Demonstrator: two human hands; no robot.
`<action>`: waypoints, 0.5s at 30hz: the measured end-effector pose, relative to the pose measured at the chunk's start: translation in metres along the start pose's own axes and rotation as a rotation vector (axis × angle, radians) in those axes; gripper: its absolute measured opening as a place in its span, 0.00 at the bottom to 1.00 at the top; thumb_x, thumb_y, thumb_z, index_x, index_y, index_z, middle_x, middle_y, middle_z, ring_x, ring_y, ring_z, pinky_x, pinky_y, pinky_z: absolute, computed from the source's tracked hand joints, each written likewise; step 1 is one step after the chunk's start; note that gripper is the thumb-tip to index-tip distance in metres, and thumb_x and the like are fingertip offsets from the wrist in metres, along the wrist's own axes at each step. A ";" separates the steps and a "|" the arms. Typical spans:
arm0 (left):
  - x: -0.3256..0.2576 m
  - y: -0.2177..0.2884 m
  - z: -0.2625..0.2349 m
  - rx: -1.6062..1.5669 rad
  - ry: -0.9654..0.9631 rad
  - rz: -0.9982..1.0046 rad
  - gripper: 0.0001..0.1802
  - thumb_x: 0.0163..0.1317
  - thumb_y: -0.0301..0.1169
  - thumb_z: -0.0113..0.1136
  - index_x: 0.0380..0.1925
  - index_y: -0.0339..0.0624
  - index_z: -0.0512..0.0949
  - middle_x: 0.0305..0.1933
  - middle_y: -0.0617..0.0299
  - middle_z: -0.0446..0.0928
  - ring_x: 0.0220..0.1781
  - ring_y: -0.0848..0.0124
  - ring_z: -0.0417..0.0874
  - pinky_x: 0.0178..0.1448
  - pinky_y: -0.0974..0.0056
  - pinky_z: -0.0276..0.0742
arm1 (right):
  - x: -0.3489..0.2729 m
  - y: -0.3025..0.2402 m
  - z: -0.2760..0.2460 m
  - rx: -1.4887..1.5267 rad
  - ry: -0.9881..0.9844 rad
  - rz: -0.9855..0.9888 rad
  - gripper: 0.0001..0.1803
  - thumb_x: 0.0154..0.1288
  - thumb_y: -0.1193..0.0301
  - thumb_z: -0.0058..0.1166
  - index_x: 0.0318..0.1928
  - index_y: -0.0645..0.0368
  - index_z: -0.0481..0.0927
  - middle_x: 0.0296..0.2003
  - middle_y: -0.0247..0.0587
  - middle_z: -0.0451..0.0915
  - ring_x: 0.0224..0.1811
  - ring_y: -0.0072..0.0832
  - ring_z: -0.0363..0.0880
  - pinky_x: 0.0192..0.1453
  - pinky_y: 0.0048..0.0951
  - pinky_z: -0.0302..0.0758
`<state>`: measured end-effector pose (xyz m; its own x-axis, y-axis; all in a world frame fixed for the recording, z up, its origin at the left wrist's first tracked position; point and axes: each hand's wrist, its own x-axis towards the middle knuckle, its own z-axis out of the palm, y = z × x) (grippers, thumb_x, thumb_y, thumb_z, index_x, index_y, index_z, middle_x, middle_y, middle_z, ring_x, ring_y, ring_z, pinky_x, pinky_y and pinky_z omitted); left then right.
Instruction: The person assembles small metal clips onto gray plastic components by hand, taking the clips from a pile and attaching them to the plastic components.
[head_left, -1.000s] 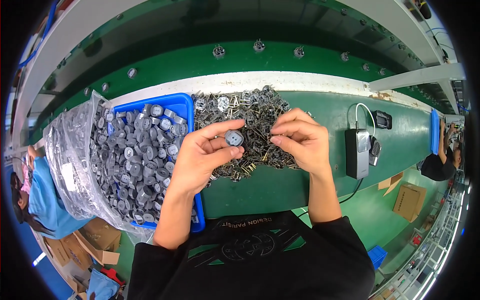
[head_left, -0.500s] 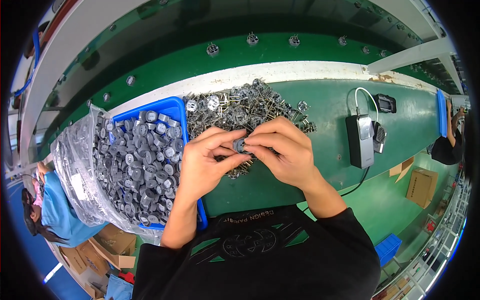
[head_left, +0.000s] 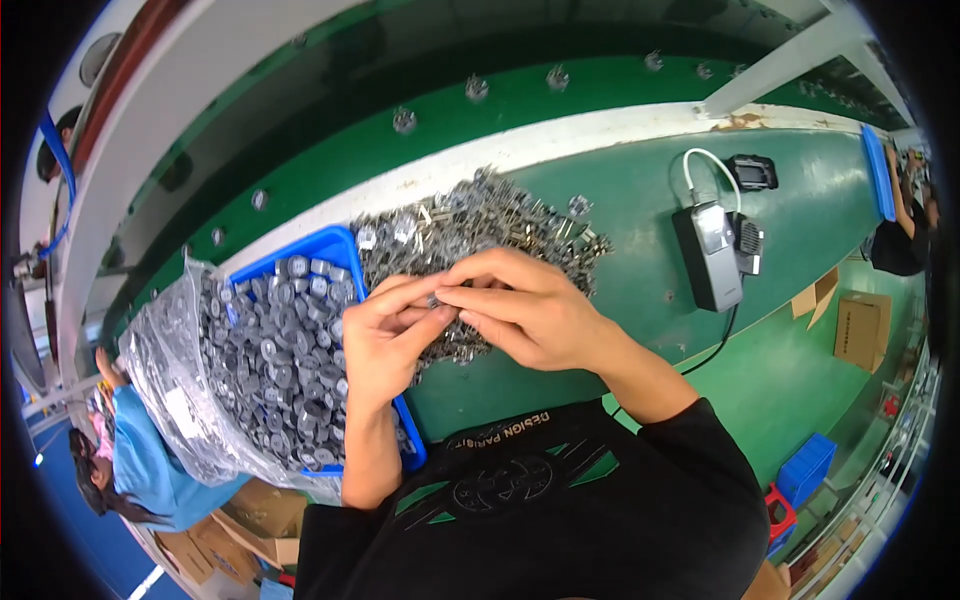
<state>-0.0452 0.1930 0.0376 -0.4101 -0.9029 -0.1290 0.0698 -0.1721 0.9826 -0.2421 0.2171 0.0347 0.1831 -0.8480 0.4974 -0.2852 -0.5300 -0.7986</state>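
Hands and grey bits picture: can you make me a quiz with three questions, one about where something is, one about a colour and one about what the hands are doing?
1. Where is the bin of grey caps?
A. left of the hands
B. right of the hands
C. on the floor

2. What colour is the bin?
A. red
B. blue
C. yellow

3. What are the hands doing?
A. resting flat and apart
B. pinching a small part together
C. lifting the bin

Answers: 1 A, the bin sits beside the left hand, on its left. 2 B, its rim is blue. 3 B, the left hand and the right hand meet fingertip to fingertip on a small part above the metal pile.
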 end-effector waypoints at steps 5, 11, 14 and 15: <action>0.008 0.015 -0.018 0.176 0.234 0.112 0.17 0.55 0.12 0.64 0.46 0.31 0.83 0.42 0.65 0.71 0.39 0.77 0.78 0.42 0.75 0.75 | 0.011 0.013 -0.040 -0.273 0.126 0.138 0.15 0.61 0.77 0.59 0.50 0.58 0.82 0.37 0.40 0.79 0.35 0.38 0.78 0.41 0.33 0.77; 0.082 0.024 -0.062 0.829 0.463 0.113 0.12 0.58 0.25 0.66 0.43 0.37 0.84 0.35 0.56 0.79 0.36 0.67 0.83 0.43 0.64 0.78 | -0.022 0.053 -0.072 -0.755 0.106 0.522 0.17 0.60 0.54 0.61 0.36 0.56 0.84 0.33 0.43 0.81 0.38 0.44 0.82 0.42 0.44 0.78; 0.121 0.008 -0.095 1.101 0.601 0.163 0.10 0.56 0.29 0.66 0.39 0.43 0.85 0.36 0.53 0.79 0.42 0.55 0.82 0.47 0.55 0.77 | -0.023 0.055 -0.066 -0.728 0.015 0.594 0.17 0.60 0.55 0.61 0.38 0.57 0.83 0.37 0.46 0.83 0.42 0.46 0.82 0.46 0.45 0.79; 0.135 -0.001 -0.108 1.123 0.650 0.149 0.09 0.56 0.30 0.66 0.38 0.42 0.85 0.35 0.52 0.82 0.41 0.56 0.84 0.46 0.55 0.78 | -0.022 0.055 -0.064 -0.697 0.002 0.579 0.16 0.60 0.57 0.61 0.38 0.57 0.83 0.37 0.46 0.83 0.42 0.46 0.82 0.46 0.46 0.79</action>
<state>-0.0021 0.0291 0.0048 0.0692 -0.9631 0.2603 -0.8462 0.0815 0.5265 -0.3218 0.2064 0.0016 -0.1675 -0.9824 0.0827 -0.8372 0.0975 -0.5382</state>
